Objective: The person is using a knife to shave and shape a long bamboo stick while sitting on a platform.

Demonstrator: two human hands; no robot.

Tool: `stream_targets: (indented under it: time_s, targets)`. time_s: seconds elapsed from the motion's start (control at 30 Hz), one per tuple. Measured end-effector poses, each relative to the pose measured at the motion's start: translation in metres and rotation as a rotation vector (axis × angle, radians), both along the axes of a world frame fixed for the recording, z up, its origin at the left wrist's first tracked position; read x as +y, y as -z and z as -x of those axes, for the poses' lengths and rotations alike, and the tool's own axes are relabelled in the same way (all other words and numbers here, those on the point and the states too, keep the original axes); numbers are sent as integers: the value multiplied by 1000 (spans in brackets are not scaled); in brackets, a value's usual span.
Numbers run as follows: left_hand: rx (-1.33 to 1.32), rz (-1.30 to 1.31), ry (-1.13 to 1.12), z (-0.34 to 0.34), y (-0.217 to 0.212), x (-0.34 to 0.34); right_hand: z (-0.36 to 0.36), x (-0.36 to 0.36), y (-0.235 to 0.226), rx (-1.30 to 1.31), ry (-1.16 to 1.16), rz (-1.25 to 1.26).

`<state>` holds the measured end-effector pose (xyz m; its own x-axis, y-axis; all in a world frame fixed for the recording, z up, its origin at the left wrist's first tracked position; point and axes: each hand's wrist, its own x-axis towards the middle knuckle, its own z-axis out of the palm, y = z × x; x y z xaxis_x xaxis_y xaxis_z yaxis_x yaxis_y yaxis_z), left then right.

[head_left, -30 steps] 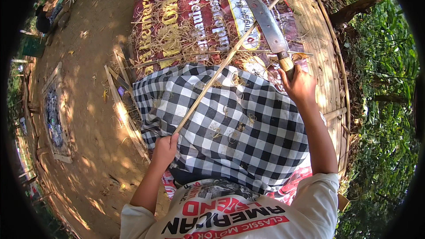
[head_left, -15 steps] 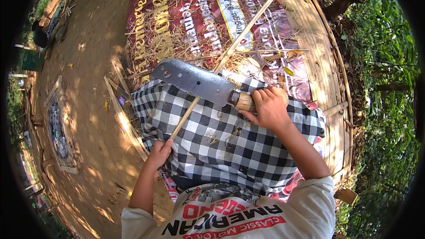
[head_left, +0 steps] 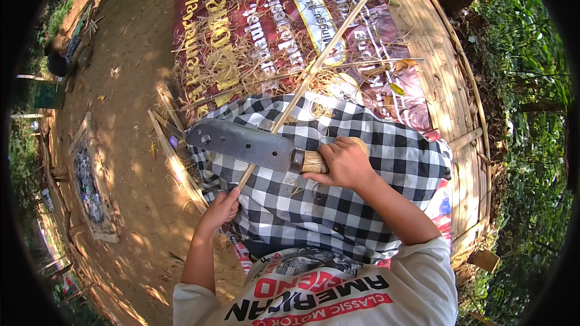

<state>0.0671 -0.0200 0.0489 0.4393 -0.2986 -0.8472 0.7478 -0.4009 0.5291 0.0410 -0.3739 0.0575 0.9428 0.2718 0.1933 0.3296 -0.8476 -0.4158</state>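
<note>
My right hand [head_left: 344,163] grips the pale wooden handle of a broad dark machete [head_left: 241,143]. Its blade lies level across my lap and points left. My left hand [head_left: 220,208] holds the near end of a long thin bamboo strip [head_left: 320,63] that slants up and to the right over the mat. The blade crosses the strip just above my left hand and rests on it. A black-and-white checked cloth [head_left: 338,217] covers my lap under both hands.
A red printed banner [head_left: 241,30] strewn with pale bamboo shavings lies ahead on a woven bamboo platform [head_left: 441,72]. Split bamboo pieces [head_left: 175,163] lean at the platform's left edge. Bare dirt ground [head_left: 121,115] is to the left, green plants [head_left: 525,84] to the right.
The machete came down from raised at the upper right to level across my lap, onto the bamboo strip. My left hand kept its hold on the strip.
</note>
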Motion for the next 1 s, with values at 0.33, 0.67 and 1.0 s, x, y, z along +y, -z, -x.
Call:
stream_targets:
  time_s: [0.33, 0.67, 1.0]
  targets:
    - [190, 105, 1, -7, 8, 7, -37, -57, 7, -191, -9, 146]
    - [182, 137, 1, -4, 17, 8, -34, -16, -7, -42, 19, 141]
    - [162, 83, 55, -9, -2, -2, -52, -82, 3, -126, 218, 240]
